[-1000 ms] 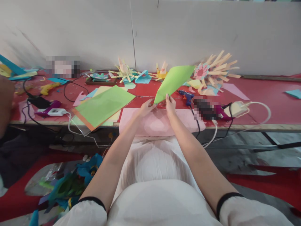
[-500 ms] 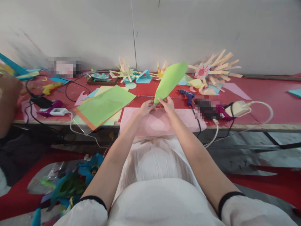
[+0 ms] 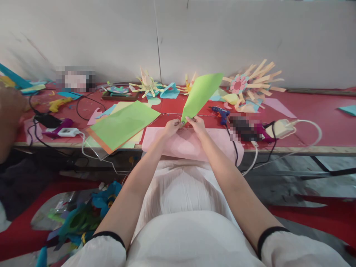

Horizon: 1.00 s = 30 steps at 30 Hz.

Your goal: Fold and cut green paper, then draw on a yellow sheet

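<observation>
At green paper (image 3: 200, 94), left hand (image 3: 172, 127) beside right hand (image 3: 197, 125)

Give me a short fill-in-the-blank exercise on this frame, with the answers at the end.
The left hand and right hand hold the curled green paper by its ____ end.
The blue glue gun lies nearer the ____ hand.
The sheet overhanging the table below the hands is ____.
Missing words: lower; right; pink.

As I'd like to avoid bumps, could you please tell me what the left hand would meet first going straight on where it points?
Probably the curled green sheet, at its lower tip, which the left hand seems to touch; just beyond is the right hand, though depth is hard to judge.
</observation>
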Motion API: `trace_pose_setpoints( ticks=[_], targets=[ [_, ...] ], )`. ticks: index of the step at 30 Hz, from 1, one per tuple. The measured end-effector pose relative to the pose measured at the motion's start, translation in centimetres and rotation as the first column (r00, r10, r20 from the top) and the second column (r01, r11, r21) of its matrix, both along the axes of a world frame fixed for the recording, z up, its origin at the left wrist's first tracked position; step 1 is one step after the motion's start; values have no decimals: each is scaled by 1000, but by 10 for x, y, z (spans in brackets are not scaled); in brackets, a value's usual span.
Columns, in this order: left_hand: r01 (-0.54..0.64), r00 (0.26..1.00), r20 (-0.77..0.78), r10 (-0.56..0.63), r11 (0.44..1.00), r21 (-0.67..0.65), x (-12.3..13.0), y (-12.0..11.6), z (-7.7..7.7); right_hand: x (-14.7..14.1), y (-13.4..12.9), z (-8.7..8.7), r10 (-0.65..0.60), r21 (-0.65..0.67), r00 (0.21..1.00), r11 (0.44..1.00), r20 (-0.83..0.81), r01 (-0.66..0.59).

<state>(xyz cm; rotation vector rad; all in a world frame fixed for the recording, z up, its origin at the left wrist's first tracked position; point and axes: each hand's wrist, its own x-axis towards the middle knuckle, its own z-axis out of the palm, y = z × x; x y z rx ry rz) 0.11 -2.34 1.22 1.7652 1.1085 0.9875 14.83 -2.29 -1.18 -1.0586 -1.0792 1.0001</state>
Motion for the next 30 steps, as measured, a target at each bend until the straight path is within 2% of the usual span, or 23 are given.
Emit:
trace_pose_setpoints(
  ticks=[6,13,18,23,30],
  targets=[
    [-20,999,-29,20,1000,-6,1,3,0,0,0,0,51,-9,998,999,44,-51],
    [0,997,-71,4,999,47,0,0,0,1,3,-3,25,33,1000,999,15,-25],
    [-65,997,-24,67,995,81,0,3,-4,1,3,-3,28,37,998,999,58,-30],
    [-80,997,-2,81,993,86,0,-1,1,0,-1,1,29,26,996,999,82,-31],
    [46,999,15,-46,998,-41,3,2,-7,0,0,1,-20,49,994,999,110,15]
  ],
)
